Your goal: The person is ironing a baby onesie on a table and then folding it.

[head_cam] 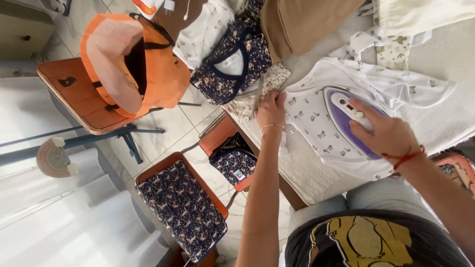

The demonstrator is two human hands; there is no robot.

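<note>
A small white printed shirt [316, 113] lies spread on a white towel-covered table [316, 173]. My right hand [388, 133] grips the handle of a purple and white iron [346, 111] that rests on the shirt. My left hand [271, 111] presses flat on the shirt's left edge near the collar, fingers together, holding the cloth down.
A dark floral garment [232, 59], a white printed one [205, 29] and a tan cloth [297, 22] lie at the table's far side. An orange bag [131, 64] sits on a chair at left. More dark floral clothes lie on orange chairs [180, 207] below the table's edge.
</note>
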